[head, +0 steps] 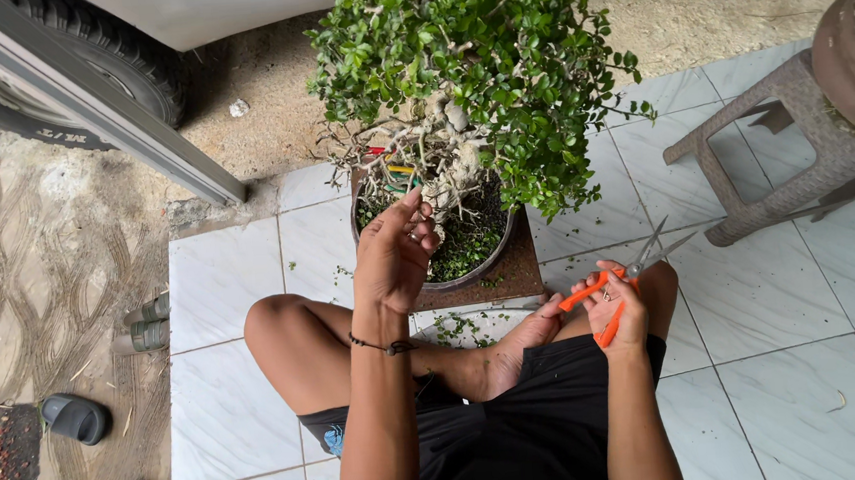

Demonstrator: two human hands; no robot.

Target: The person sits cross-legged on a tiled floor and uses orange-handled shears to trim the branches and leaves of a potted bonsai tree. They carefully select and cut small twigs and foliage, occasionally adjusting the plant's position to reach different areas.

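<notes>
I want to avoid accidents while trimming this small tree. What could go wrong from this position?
The scissors in the right hand are open, blades pointing away, close to the bare knee; a slip might cut skin. The left hand sits among thin branches, which could snap or scratch.

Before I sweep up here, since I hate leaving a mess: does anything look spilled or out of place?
Yes: small green leaf clippings lie scattered on the white tiles by the bonsai pot, and more across the tiles beside the left hand.
</notes>
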